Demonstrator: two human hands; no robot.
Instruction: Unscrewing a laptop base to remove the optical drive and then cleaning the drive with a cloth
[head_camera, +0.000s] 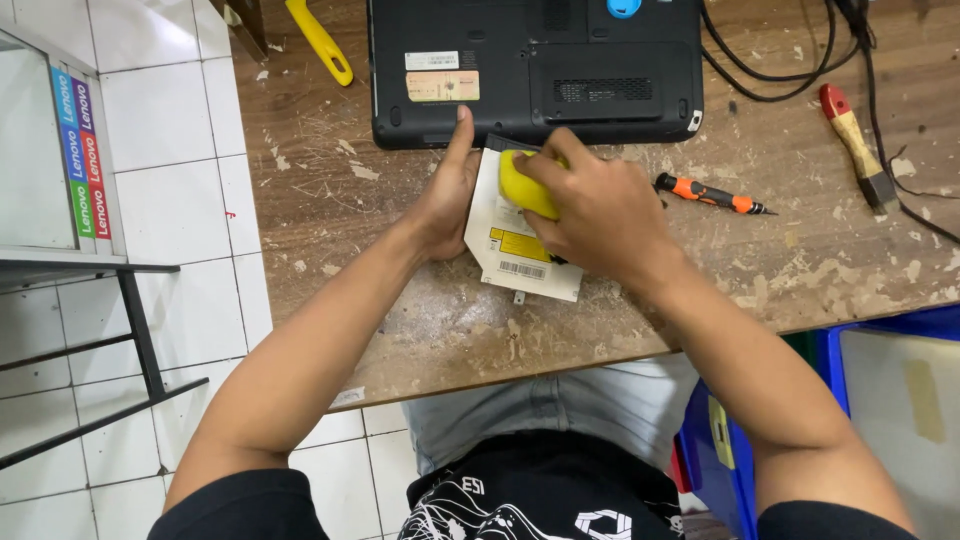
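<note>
A black laptop (530, 70) lies upside down at the far side of a worn wooden table (400, 320). In front of it rests a flat white optical drive (500, 245) with a yellow label. My left hand (445, 190) grips the drive's left edge, its index finger stretched up against the laptop's front edge. My right hand (600, 215) is closed around a yellow screwdriver handle (525, 188) held over the drive's top. The tool's tip is hidden under the hand.
An orange and black screwdriver (710, 195) lies to the right of my hand. A red-ended wooden-handled tool (855, 145) and black cables (790, 60) sit at the far right, a yellow handle (320, 42) at the far left. Blue bins (880, 330) stand to the right.
</note>
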